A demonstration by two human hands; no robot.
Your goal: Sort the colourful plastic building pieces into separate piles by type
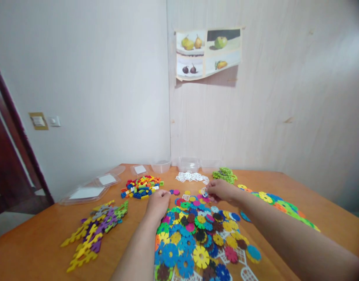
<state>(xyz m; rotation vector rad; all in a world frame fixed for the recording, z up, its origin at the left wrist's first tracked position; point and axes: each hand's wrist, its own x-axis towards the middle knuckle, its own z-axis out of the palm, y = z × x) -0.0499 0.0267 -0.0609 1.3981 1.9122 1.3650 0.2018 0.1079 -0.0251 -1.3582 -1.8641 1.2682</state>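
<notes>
My right hand [221, 191] is closed in a pinch on a small white piece [204, 192] at the far edge of a heap of colourful flower-shaped discs [197, 238]. My left hand [158, 203] rests knuckles-up on the table at the heap's left edge, fingers curled under; what it holds, if anything, is hidden. A single pink disc [176, 192] lies just beyond the left hand.
On the orange wooden table [45, 249]: yellow, purple and green puzzle-like pieces [94, 226] at left, small bricks [142, 186], white square pieces [192, 176], green pieces [225, 174], a row of discs [280, 206] at right, clear tubs [188, 163] and lids [91, 190] by the wall.
</notes>
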